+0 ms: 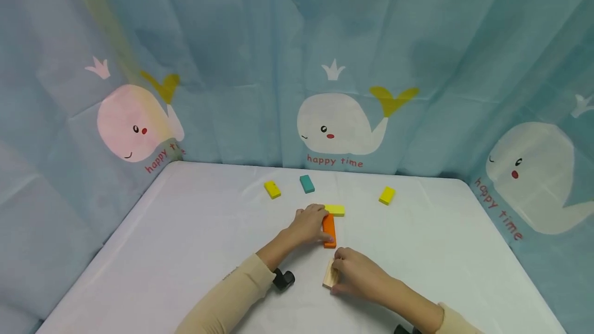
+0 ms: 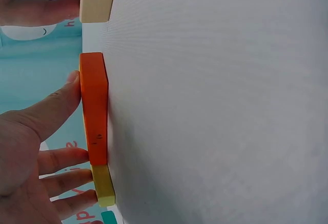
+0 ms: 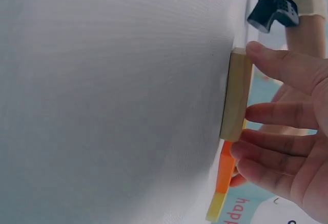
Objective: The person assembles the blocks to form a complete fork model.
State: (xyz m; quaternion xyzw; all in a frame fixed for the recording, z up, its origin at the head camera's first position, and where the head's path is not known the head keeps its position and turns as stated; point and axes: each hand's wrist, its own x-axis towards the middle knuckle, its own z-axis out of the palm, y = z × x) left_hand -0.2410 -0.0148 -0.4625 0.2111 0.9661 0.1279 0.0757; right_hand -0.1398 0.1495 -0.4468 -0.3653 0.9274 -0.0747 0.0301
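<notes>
From where I stand, the left hand (image 1: pixel 308 226) is spread, its thumb by the near end of a long orange rectangular block (image 1: pixel 328 228) and its fingertips reaching a flat yellow block (image 1: pixel 336 211) set crosswise at the far end. It seems placed so as to steady both pieces. They look to be touching, though the fingers hide one corner and I wouldn't swear to it.

The right hand (image 1: pixel 359 272) pinches a pale, unpainted wooden block (image 1: pixel 329 276) lengthwise, thumb at the near end, probably to keep it roughly in line with the orange one; a small gap parts those two.

Farther back on the white-covered table (image 1: pixel 185 231) lie a small yellow brick (image 1: pixel 272 189), a teal brick (image 1: pixel 307 184) and, off to the right, another yellow brick (image 1: pixel 387 195) (none of them in anybody's way). What crowds the work is mostly the hands themselves, close together, plus the black device (image 1: pixel 284 279) under the left wrist.
</notes>
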